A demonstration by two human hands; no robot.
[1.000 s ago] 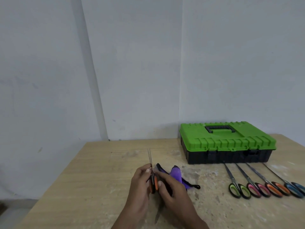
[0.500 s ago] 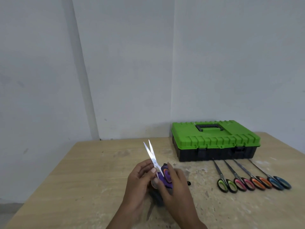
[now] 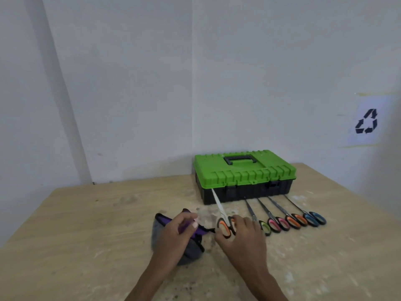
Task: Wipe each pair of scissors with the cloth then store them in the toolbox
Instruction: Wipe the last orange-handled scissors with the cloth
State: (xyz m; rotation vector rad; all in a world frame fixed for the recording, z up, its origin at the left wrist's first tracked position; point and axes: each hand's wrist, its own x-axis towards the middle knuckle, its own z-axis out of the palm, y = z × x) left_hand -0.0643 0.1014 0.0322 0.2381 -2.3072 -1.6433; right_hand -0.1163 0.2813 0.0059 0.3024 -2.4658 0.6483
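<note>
the only marking to read is a black recycling symbol of three chasing arrows on a white paper sign stuck to the wall at far right; the toolbox shows no lettering at this size. half a second ago both hands met over the cloth with the scissor blades spread and pointing up; now the hands are apart and the blades are together. the right hand has its fingers curled round the black loops of the orange-handled scissors, whose steel tip points far, at the toolbox's near left corner; whether they lie on the wood or hang just above it is hard to tell. the left hand grips the cloth, a soft grey and purple bundle with black edging, on the table just left of the scissors. the toolbox is shut, with a ribbed green plastic lid, a recessed black handle and a black base with two latches. near it lies a row of four scissors, slim blades towards the box, loops lined green, pink, orange and blue. the table is pale wood with chalky scuffs.
</note>
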